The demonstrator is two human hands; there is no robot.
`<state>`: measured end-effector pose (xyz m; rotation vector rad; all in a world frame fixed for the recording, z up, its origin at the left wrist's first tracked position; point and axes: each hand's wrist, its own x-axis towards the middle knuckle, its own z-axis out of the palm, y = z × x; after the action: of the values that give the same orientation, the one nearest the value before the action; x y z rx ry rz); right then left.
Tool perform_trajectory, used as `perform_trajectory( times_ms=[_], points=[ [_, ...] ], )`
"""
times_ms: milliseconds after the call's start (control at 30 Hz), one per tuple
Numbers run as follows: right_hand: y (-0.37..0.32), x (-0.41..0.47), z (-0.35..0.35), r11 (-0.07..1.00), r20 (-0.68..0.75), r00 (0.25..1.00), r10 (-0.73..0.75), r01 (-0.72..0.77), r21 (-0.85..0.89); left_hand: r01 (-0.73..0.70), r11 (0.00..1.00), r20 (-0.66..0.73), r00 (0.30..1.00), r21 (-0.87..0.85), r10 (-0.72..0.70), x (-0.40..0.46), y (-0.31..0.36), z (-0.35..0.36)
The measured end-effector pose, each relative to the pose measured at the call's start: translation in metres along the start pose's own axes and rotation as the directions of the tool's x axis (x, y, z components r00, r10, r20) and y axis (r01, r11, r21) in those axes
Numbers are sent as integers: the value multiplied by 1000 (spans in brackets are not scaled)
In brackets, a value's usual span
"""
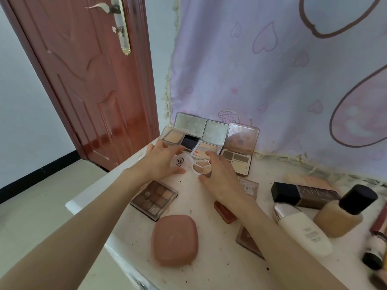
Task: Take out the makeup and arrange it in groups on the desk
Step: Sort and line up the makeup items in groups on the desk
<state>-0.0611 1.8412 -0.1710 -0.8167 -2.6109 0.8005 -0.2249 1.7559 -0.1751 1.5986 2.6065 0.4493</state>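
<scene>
- White desk (209,266) lies under both hands, and all the makeup sits on it.
- Purple cloth (272,70) with hearts hangs on the wall past the hands, and a red-brown door (94,80) stands far out beyond the left hand.
- Pink soap-shaped case (174,240) lies between the two arms, closer to the person than either hand.
- Three bottles lie out past the right arm: a white bottle (303,231), a tan bottle with a black cap (345,212) and a dark brown bottle (303,195).
- Big open palettes stand in a row just past the fingertips, with mirrors up: a grey mirror palette (190,124) past the left hand and a brown palette (238,158) just beyond the right hand.
- Nine-colour eyeshadow palette (155,198) lies flat under the left wrist.
- Left hand (161,162) has its fingers curled round a round clear lid (182,162) with letters on it.
- Right hand (219,172) curls its fingers and thumb round a small round pot (202,167) with three colours inside.
- Lid and pot sit side by side, touching or nearly so, between the two hands.
</scene>
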Motion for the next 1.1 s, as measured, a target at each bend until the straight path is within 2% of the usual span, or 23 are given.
perform_trajectory(
  times_ms=[200, 300, 433, 533, 633, 733, 800, 900, 1000, 1100],
  points=[
    [-4, -10, -2, 999, -101, 994, -47, 44, -32, -17, 1000, -32, 999, -21, 16, -15, 13, -11],
    [-7, -25, -8, 994, -130, 986, -105, 99, -55, -65, 990, -70, 996, -123, 57, -34, 17, -16],
    [-6, -51, -13, 971, -41, 985, -169, 159, -179, -81, 961, -125, 991, -263, 50, -74, 28, -19],
    [1, -67, -12, 936, 55, 987, -151, 161, -314, -94, 926, -63, 995, -366, 76, -109, 41, -20],
    [12, -83, -9, 889, 124, 987, -99, 144, -435, -131, 947, 14, 990, -293, 141, -134, 48, -15],
    [19, -92, -8, 885, 144, 986, -89, 144, -442, -86, 954, 147, 980, -286, 132, -147, 55, -14],
    [22, -94, -8, 886, 136, 986, -91, 143, -440, -89, 971, 196, 971, -224, 134, -152, 60, -15],
    [23, -89, -8, 893, 116, 992, -49, 95, -439, -77, 979, 226, 967, -189, 120, -155, 65, -17],
    [25, -80, -10, 898, 134, 989, 57, 8, -440, -73, 986, 239, 965, -152, 109, -157, 66, -16],
    [25, -83, -10, 895, 156, 985, 72, 5, -446, -61, 986, 251, 963, -156, 100, -161, 67, -14]
  ],
)
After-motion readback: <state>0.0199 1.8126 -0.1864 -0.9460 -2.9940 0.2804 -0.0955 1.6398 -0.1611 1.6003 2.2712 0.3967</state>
